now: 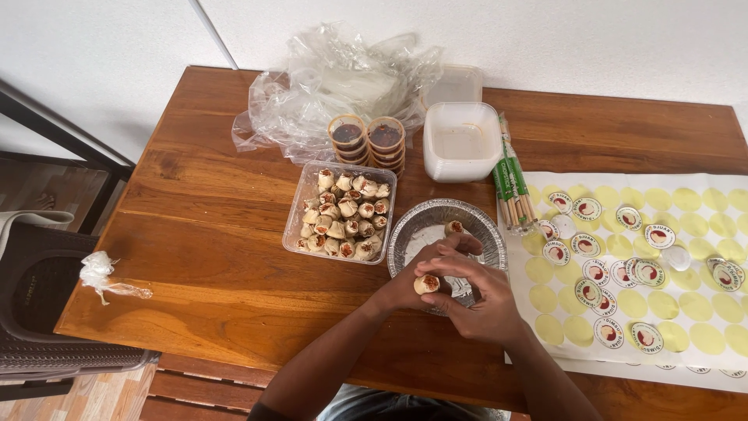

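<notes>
Both my hands meet over the near edge of a round foil tray (481, 226) on the wooden table. My left hand (413, 282) and my right hand (477, 298) together pinch one small dumpling (426, 284) with a reddish top. Another dumpling (453, 228) lies inside the foil tray on a white liner. To the left of the tray stands a clear plastic box (341, 212) packed with several similar dumplings.
Two stacks of small sauce cups (368, 140) and crumpled plastic bags (335, 86) sit at the back. White lidded containers (461, 140) and wrapped chopsticks (513, 187) stand right of them. A sticker sheet (647, 265) covers the right side. A knotted plastic scrap (101, 274) lies far left.
</notes>
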